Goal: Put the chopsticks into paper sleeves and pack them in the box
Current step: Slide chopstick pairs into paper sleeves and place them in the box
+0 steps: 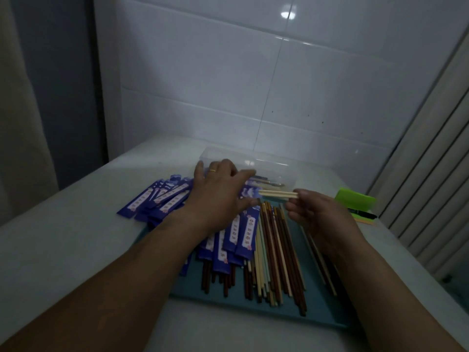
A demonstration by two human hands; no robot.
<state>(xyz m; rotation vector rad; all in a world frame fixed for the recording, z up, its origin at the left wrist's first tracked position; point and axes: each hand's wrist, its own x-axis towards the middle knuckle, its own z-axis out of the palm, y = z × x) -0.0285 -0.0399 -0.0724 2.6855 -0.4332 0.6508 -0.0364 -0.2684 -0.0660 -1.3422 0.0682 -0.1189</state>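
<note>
Forearms [142, 262] are reaching over the near edge of the desk [63, 237]. Just past them, loose sticks [274, 250] are lying lengthwise on the right half of the mat [228, 303], a large mixed bundle of dark and pale ones, all waiting for sleeving. Sleeved sets [228, 245] are piling up on the mat's left half with dark ends poking out toward the near edge; none of these are boxed yet. Empty sleeves [162, 196] are fanning out off the mat's far-left corner, so there is plenty of stock. The box [253, 158] is sitting open at the desk's far edge and is showing only a few packed sets [266, 181] at its bottom. My read: early-to-mid task, most of the sleeving and nearly all the packing remaining. Right hand [317, 214] is pinching the pale pair [278, 194] at its right end, between thumb and fingertips. The pair is lying roughly level, its free tips pointing left and just entering the mouth of a sleeve [250, 193]. Left hand [218, 189] is holding that sleeve between thumb and fingers, just in front of the box. The pair is barely inserted, most of its length showing bare. Green pad [355, 201] and pen [363, 213] are sitting idle near the desk's right edge.
</note>
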